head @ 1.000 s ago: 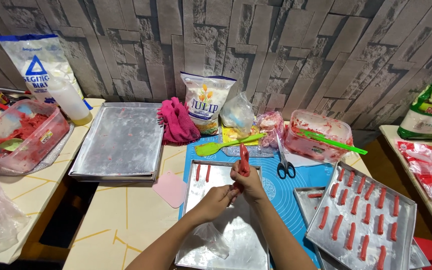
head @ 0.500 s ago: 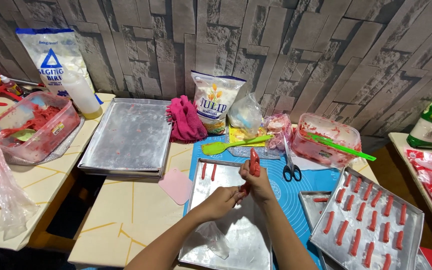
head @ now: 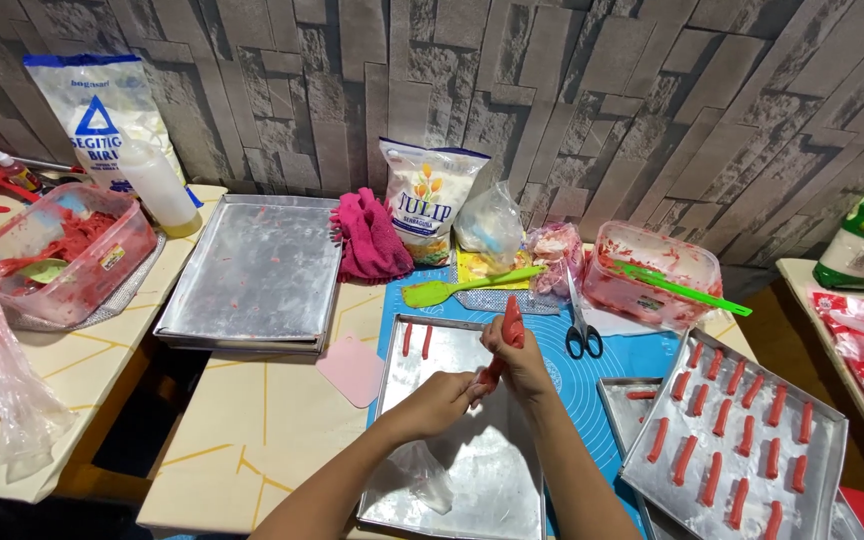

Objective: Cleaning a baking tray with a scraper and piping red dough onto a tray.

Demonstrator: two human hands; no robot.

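My right hand [head: 520, 362] is closed around a red piping bag [head: 510, 328] full of red dough, held upright over a metal baking tray [head: 472, 470]. My left hand [head: 444, 398] pinches the bag's lower end near its tip. Two short red dough sticks [head: 416, 340] lie at the far left corner of this tray. A crumpled clear plastic bag [head: 420, 478] lies on the tray near my left forearm. The tray rests on a blue mat [head: 607, 370].
A tray with several red dough sticks [head: 742, 440] sits to the right, stacked on another. Scissors [head: 582, 330], a green spatula [head: 457, 290], a pink cloth [head: 367, 238], a pink scraper [head: 350, 368], stacked trays [head: 252, 275], flour bags and tubs of red dough [head: 67, 250] lie around.
The view has shifted slightly rightward and upward. My hands stay on the piping bag over the tray, with little movement.
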